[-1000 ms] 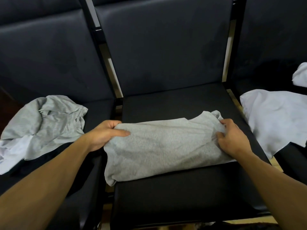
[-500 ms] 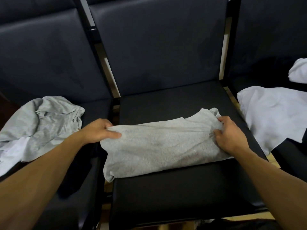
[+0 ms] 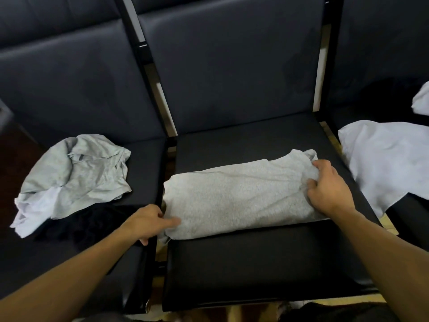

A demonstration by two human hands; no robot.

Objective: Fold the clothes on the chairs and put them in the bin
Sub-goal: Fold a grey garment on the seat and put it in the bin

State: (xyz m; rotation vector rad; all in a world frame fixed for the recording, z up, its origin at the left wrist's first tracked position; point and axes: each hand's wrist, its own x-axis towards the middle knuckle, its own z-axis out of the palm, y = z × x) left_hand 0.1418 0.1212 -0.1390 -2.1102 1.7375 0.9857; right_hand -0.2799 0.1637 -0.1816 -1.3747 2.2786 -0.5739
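Observation:
A grey garment (image 3: 236, 196) lies folded into a long band across the seat of the middle black chair (image 3: 243, 263). My left hand (image 3: 148, 223) pinches its lower left corner at the seat's left edge. My right hand (image 3: 329, 187) grips the bunched right end of the same garment. No bin is in view.
A crumpled grey garment (image 3: 79, 175) lies on the left chair, over a black cloth (image 3: 88, 221) and a bit of white cloth (image 3: 34, 212). A white garment (image 3: 385, 161) is spread on the right chair, with another white piece (image 3: 421, 101) behind it.
My left hand has slid from the garment's upper left edge down to its lower left corner. The right hand keeps its grip on the right end.

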